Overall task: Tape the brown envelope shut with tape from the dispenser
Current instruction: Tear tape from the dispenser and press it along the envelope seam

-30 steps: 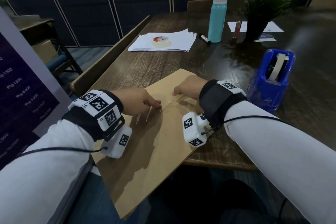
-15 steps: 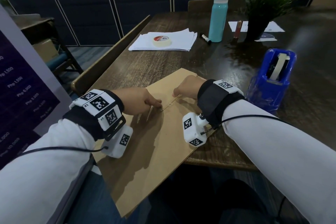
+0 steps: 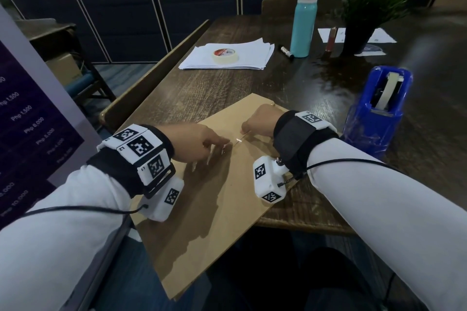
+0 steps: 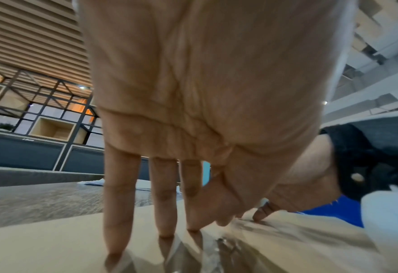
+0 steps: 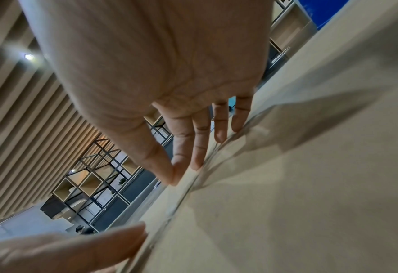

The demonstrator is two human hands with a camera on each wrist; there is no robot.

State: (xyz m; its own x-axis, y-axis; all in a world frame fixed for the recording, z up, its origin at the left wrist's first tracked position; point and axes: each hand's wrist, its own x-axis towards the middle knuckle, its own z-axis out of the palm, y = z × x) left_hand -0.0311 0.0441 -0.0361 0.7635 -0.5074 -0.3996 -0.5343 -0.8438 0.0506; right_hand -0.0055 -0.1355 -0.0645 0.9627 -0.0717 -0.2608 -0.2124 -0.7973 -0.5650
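Observation:
The brown envelope lies flat at the table's near edge, its lower part hanging over toward me. A short strip of clear tape glints across its seam. My left hand presses straight fingertips onto the envelope at the strip's left end. My right hand rests on the strip's right end, its fingers laid along the tape line on the envelope. The blue tape dispenser stands just right of my right wrist.
At the table's far left a roll of masking tape sits on a stack of white paper. A teal bottle, a black marker and a potted plant stand behind. A wooden chair back borders the left edge.
My left fingertips have slid slightly right along the tape toward the right hand. The right hand and the envelope have stayed put.

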